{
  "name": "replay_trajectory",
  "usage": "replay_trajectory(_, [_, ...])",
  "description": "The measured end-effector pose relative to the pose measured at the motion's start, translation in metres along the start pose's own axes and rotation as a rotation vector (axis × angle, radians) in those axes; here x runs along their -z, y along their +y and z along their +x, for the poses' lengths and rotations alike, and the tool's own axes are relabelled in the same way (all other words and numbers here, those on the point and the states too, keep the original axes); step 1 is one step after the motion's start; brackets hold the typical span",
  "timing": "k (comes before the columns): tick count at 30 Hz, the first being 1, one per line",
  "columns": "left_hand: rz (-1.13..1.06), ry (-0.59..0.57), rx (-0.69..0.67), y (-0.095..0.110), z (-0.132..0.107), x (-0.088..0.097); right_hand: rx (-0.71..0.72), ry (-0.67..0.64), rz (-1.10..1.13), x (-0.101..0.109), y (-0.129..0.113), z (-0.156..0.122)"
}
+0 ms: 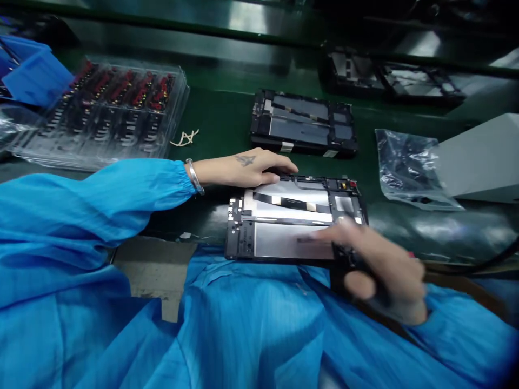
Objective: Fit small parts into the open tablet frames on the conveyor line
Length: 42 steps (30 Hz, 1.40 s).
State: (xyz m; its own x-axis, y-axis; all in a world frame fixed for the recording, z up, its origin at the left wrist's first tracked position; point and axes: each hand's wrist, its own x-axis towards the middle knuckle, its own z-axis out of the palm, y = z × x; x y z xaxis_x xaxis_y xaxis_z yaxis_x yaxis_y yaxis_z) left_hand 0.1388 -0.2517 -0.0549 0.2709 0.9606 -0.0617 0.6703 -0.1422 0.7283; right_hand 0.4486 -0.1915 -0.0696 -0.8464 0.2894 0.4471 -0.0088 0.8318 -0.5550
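An opened tablet [292, 240] lies at the front edge of the bench, its silver battery cells and a flex cable exposed. My left hand [255, 166] is at its far edge, thumb and fingers closed against the rim, with some fingertips hidden. Over the tablet's right end is my right hand [381, 265], smeared by motion. Its index finger reaches out above the lower battery cell, and the hand is closed around something dark that is too blurred to name. Behind the tablet sits a similar stack of opened tablets [304, 123].
Clear plastic trays [121, 113] of red and black small parts stand at left, beside a blue bin [38, 73]. More opened devices [417, 81] lie at back right. A clear plastic bag [405, 167] and a white box [482, 156] are at right. Rubber bands [185, 138] lie mid-bench.
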Motion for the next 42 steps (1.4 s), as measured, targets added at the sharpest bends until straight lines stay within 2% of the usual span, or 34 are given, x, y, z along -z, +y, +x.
replay_trajectory(1, [-0.008,-0.005,-0.007,-0.001,0.0,0.0,-0.027,0.046,0.005,0.008,0.004,0.008])
replay_trajectory(4, [-0.014,-0.001,-0.063,-0.009,0.003,0.003,0.011,0.107,0.004,0.026,0.023,0.038])
replay_trajectory(7, [0.003,-0.012,-0.115,-0.017,0.007,0.009,-0.049,0.215,0.033,0.027,0.043,0.066])
replay_trajectory(9, [-0.001,-0.037,-0.12,-0.02,0.007,0.013,-0.11,0.195,0.07,0.021,0.054,0.078])
replay_trajectory(12, [-0.025,-0.066,-0.102,-0.019,0.006,0.016,-0.131,0.022,0.2,0.013,0.066,0.089])
replay_trajectory(15, [-0.055,-0.058,-0.037,-0.013,0.003,0.014,-0.12,-0.065,0.273,0.01,0.072,0.094])
replay_trajectory(19, [-0.098,-0.037,0.012,-0.009,0.0,0.012,-0.055,-0.084,0.29,0.011,0.075,0.097])
replay_trajectory(25, [-0.1,-0.025,-0.043,-0.014,0.001,0.01,-0.153,-0.078,0.314,0.009,0.075,0.096])
replay_trajectory(33, [-0.078,0.013,-0.121,-0.024,0.0,0.006,-0.14,-0.11,0.294,0.009,0.071,0.099])
replay_trajectory(42, [-0.072,-0.005,-0.082,-0.018,0.001,0.008,-0.133,-0.113,0.27,0.009,0.072,0.099])
